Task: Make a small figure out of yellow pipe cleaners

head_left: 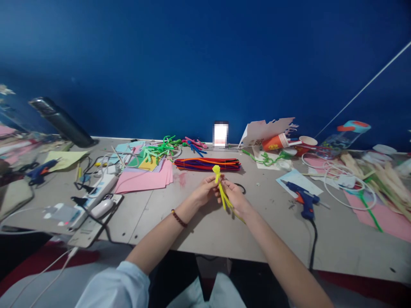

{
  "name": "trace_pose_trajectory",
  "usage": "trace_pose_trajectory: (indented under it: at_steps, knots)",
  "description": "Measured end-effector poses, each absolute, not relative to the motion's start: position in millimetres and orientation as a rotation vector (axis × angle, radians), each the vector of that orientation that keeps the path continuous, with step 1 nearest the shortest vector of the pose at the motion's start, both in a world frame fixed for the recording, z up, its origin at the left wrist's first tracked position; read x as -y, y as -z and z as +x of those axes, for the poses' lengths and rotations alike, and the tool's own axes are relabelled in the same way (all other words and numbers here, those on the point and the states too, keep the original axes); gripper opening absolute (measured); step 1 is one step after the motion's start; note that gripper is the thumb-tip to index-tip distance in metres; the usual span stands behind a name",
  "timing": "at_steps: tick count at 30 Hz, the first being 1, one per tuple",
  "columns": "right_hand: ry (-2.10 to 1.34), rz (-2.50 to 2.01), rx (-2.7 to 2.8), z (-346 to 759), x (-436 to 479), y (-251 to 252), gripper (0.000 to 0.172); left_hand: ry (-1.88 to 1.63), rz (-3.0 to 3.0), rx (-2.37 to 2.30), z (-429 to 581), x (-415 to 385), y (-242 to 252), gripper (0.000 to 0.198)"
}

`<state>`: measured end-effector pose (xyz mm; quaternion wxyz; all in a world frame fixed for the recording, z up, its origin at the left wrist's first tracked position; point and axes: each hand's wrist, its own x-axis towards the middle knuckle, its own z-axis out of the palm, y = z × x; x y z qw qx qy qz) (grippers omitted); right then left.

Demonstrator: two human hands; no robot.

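Note:
Yellow pipe cleaners (226, 200), their top bent into a small knot or loop, stand up between my two hands above the table. My left hand (205, 191) is closed, its fingers pinching the stems just under the yellow top. From the other side my right hand (236, 197) also grips the stems, with loose ends trailing down past its palm. Just beyond my hands lies a bundle of red, orange and purple pipe cleaners (207, 164). A dark ring (240, 187), partly hidden, lies behind my right hand.
To the right rests a blue glue gun (303, 197) with its cord over the table edge. A power strip (96, 192), phone (93, 226) and pink paper (144, 177) lie left. Behind are green pipe cleaners (165, 147), paper cups (276, 142) and a tilted black bottle (64, 122).

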<state>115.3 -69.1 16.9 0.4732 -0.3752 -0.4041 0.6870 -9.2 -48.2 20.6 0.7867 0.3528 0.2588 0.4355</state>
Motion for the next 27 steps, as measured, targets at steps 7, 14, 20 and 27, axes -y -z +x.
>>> trace_pose_trajectory:
  at_steps: [7,14,20,27]
  knots:
    - [-1.848,-0.776,0.918,119.8,69.1,-25.3,0.035,-0.923,0.809,-0.541,-7.8,49.9,-22.6,0.047]
    - [-0.905,-1.218,1.465,125.0,67.4,-12.6,0.026,-1.079,0.759,-0.667,-1.8,44.7,-17.0,0.032]
    - [-0.379,-1.287,1.732,127.4,71.7,-13.2,0.023,-1.098,0.724,-0.711,-3.8,39.7,-7.7,0.027]
    - [-1.038,-1.197,1.395,122.7,67.8,-9.6,0.034,-1.108,0.774,-0.64,-4.7,39.0,-5.9,0.033]
